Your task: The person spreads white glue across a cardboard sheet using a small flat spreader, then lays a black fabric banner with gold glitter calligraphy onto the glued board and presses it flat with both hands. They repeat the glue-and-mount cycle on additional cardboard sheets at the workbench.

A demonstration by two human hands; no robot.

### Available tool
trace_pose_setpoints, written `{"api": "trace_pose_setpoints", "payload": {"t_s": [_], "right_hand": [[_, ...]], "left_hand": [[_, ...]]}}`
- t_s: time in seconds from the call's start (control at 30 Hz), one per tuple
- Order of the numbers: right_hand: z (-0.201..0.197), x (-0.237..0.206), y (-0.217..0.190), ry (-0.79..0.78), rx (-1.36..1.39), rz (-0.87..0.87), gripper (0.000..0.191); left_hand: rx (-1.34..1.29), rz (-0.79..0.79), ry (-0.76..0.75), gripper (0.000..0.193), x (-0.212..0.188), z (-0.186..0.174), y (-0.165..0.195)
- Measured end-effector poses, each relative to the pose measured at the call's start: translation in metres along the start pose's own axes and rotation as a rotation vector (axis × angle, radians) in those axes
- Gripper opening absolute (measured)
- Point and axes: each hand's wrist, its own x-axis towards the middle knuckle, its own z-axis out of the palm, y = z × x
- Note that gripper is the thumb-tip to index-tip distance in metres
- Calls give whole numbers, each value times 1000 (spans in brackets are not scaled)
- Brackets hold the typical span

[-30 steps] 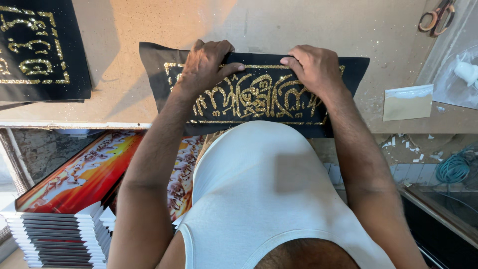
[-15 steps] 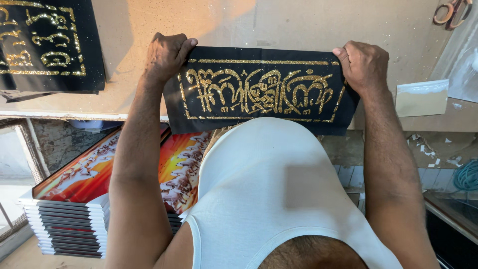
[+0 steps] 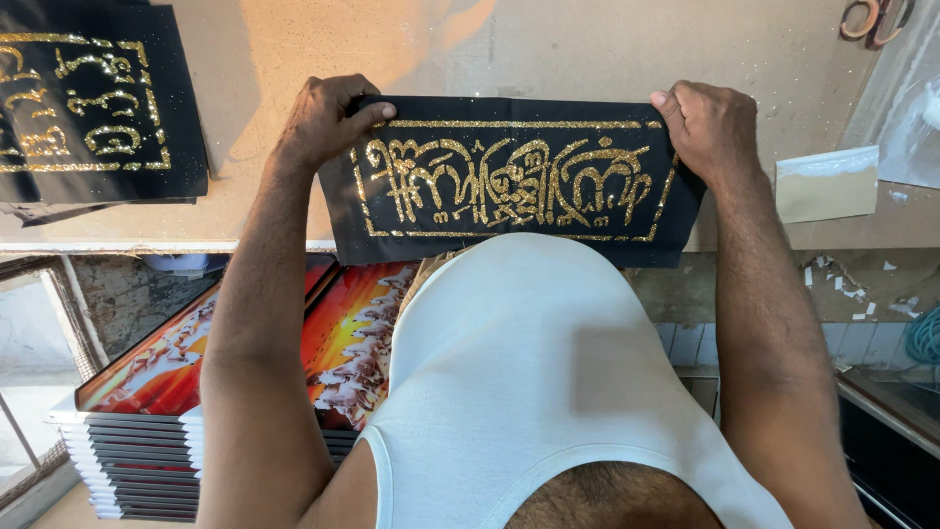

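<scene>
A black rectangular cloth panel (image 3: 509, 181) with gold glitter ornament and a thin gold border hangs at the table's front edge, its lower edge against my white vest. My left hand (image 3: 328, 118) pinches its top left corner. My right hand (image 3: 710, 127) pinches its top right corner. The panel is stretched flat between both hands, lifted slightly off the beige tabletop (image 3: 548, 49).
A second black panel with gold glitter (image 3: 88, 103) lies at the table's far left. Scissors (image 3: 874, 18) lie at the top right, near a beige envelope (image 3: 827, 184) and a clear plastic bag (image 3: 911, 108). Below the table on the left stands a stack of framed orange pictures (image 3: 196, 392).
Both hands slid from the panel's top middle to its outer corners and raised it, pulling it taut. The view has shifted a little.
</scene>
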Motion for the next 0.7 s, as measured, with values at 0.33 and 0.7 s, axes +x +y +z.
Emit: {"api": "trace_pose_setpoints", "payload": {"t_s": [0.33,0.7], "right_hand": [[-13,-6,-9,52,76,-50,54],[4,-13,-2,32,41,1,49]], "left_hand": [[-57,-248,-209,43,18,6,-13],[222,-223,-105,51,27,22,5]]}}
